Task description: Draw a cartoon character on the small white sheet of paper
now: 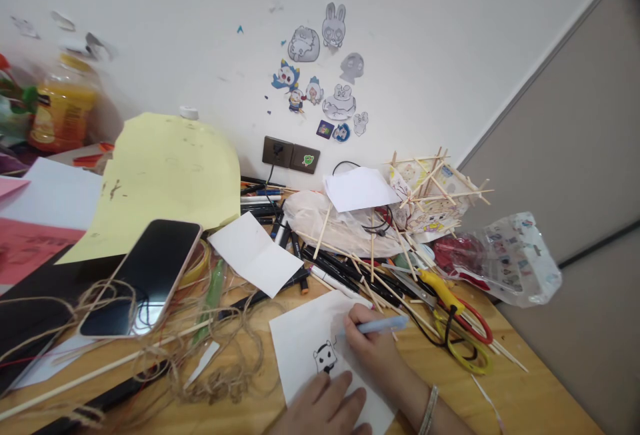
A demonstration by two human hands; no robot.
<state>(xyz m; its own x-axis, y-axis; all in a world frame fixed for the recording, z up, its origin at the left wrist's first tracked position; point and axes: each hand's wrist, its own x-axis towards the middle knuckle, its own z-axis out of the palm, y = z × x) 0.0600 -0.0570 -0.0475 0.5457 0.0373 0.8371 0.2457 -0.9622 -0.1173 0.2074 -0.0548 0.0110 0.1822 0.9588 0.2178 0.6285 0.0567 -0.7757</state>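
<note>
While the right hand [367,345] closes its grip around a light blue pen [383,325], the left hand [325,408] lies flat on the white paper [305,345], holding nothing. Thin and limp, the sheet looks prone to sliding; pinning it flat suits it. The pen's long axis runs left–right, tip toward the small drawing [325,357]. Scissors [450,308] and a phone [145,275] lie nearby on the wooden surface [525,395].

This looks like a home craft corner. A wooden desk [525,395] is pushed against a white wall [450,35] dotted with cartoon stickers [320,81] above a wall socket [290,153]. The desk is heaped with hobby supplies: marker pens [345,275], thin wooden sticks [430,181], twine [215,355], scissors [450,301], coloured paper [165,175] and a phone [145,275].
</note>
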